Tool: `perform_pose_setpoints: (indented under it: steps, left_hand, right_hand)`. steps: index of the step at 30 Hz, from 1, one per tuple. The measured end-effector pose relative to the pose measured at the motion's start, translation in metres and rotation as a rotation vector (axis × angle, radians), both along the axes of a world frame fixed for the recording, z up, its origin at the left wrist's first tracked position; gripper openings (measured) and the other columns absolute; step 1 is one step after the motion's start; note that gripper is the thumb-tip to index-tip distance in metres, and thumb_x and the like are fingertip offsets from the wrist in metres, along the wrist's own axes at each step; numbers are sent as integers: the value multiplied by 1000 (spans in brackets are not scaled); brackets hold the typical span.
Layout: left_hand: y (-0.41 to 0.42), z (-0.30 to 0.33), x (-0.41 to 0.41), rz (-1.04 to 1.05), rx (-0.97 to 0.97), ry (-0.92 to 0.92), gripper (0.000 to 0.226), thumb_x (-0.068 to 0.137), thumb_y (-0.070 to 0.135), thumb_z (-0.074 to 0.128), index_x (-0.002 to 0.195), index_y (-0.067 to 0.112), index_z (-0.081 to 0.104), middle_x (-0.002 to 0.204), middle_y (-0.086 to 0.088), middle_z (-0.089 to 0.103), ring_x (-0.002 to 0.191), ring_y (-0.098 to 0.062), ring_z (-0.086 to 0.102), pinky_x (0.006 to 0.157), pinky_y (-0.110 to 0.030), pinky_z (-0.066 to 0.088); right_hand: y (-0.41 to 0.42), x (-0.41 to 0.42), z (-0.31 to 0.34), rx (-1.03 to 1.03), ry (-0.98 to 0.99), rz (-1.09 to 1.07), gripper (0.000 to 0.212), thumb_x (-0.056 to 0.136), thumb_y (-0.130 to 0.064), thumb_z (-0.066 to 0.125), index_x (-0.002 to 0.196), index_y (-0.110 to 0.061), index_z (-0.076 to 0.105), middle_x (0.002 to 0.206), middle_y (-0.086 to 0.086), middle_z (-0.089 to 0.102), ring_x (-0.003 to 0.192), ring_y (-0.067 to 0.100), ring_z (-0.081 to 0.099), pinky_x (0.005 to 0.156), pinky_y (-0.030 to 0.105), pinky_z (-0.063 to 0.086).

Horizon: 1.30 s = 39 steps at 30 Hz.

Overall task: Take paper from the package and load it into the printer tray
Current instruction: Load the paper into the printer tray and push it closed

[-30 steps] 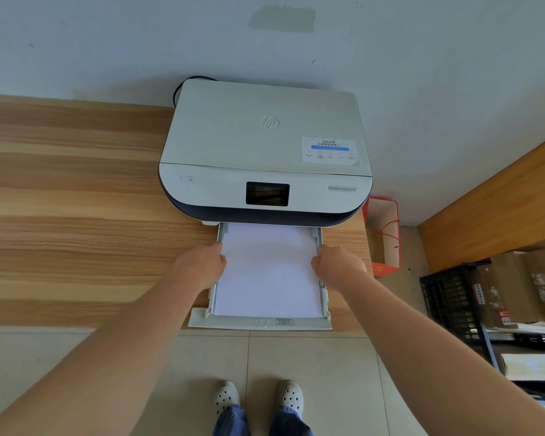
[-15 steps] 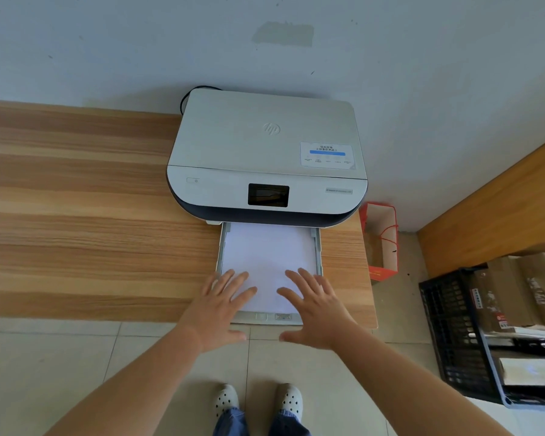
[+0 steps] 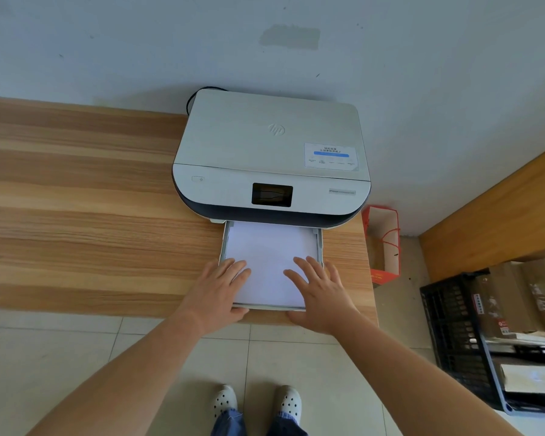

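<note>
Against the wall, a wooden bench (image 3: 92, 215) carries a white printer (image 3: 271, 158) with a dark screen (image 3: 272, 194) on its sloped front panel. From beneath the printer's front, the paper tray (image 3: 319, 247) projects toward the bench edge, partly pulled out, with a stack of white paper (image 3: 269, 253) lying flat inside it. The left hand (image 3: 219, 287) lies flat and spread, fingers on the near left part of the paper, thumb at the tray's front edge. The right hand (image 3: 323, 292) lies likewise flat and spread on the near right part, gripping nothing. On the floor to the right stand a black crate (image 3: 447, 325) and, smaller, a red-and-white paper bag (image 3: 383, 243) beside the bench end.
</note>
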<state>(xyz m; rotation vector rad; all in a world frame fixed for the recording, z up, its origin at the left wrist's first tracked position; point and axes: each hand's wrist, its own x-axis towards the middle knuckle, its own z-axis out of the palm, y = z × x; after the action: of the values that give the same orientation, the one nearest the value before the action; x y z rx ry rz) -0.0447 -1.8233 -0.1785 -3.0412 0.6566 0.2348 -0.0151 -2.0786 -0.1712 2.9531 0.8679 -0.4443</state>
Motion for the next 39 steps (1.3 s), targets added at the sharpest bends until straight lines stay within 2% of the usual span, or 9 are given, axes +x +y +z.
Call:
perform_pose_setpoints:
  steps: [6, 11, 17, 19, 21, 23, 29, 34, 39]
  left_hand:
    - [-1, 4, 7, 45, 17, -28, 84, 71, 62, 62, 137, 13, 45, 143, -7, 47, 132, -29, 42, 104, -50, 39]
    - [-3, 6, 21, 54, 22, -29, 86, 79, 59, 57, 147, 15, 28, 156, -7, 26, 143, -27, 23, 113, -49, 25]
    - [-6, 9, 43, 40, 61, -19, 84, 87, 51, 51, 151, 17, 10, 160, -7, 3, 147, -27, 2, 117, -49, 10]
    - [-7, 10, 50, 49, 71, -27, 84, 85, 50, 55, 150, 16, 15, 160, -8, 8, 146, -28, 6, 117, -49, 11]
    - [-7, 11, 57, 74, 68, -59, 84, 78, 48, 64, 146, 14, 28, 157, -10, 22, 144, -30, 19, 114, -50, 18]
    - [-7, 12, 64, 90, 58, -93, 83, 75, 45, 68, 144, 12, 34, 155, -11, 25, 142, -32, 24, 113, -51, 23]
    - [-8, 15, 86, 125, 54, -104, 90, 79, 38, 66, 149, 11, 16, 160, -10, 2, 146, -30, 9, 117, -51, 15]
    - [-2, 16, 102, 143, 61, -120, 96, 79, 38, 68, 150, 12, 10, 160, -9, -4, 146, -30, 2, 117, -52, 14]
    - [-3, 15, 115, 169, 57, -139, 100, 77, 37, 70, 150, 11, 7, 160, -10, -8, 146, -30, -3, 117, -54, 12]
  right_hand:
    - [3, 8, 2, -15, -3, -48, 83, 80, -69, 44, 148, -33, 11, 160, 3, 3, 147, 29, -2, 115, 54, -4]
    - [6, 21, 5, -17, -42, -77, 85, 81, -70, 45, 149, -32, 9, 160, 5, -1, 147, 29, -6, 114, 54, -10]
    - [14, 39, 9, -23, -124, -79, 87, 78, -68, 50, 148, -31, 16, 160, 7, 3, 147, 31, -4, 112, 56, -14]
    - [15, 45, 9, -9, -147, -93, 87, 76, -65, 54, 148, -30, 19, 160, 8, 5, 147, 32, -3, 113, 57, -12]
    - [15, 52, 10, -11, -165, -112, 88, 76, -63, 57, 148, -29, 20, 160, 9, 5, 147, 32, -2, 115, 58, -8]
    - [16, 59, 11, -17, -187, -123, 89, 76, -61, 59, 149, -28, 21, 160, 10, 4, 147, 32, -3, 115, 59, -5]
    - [21, 83, 14, -77, -223, -122, 97, 77, -62, 60, 151, -28, 8, 160, 10, -9, 145, 31, -15, 114, 57, -10]
    - [21, 99, 16, -95, -231, -148, 103, 77, -60, 62, 151, -30, -4, 159, 9, -17, 144, 32, -21, 116, 57, -8]
    - [23, 112, 17, -75, -256, -164, 110, 73, -56, 70, 151, -30, -2, 159, 10, -18, 144, 33, -21, 115, 56, -7]
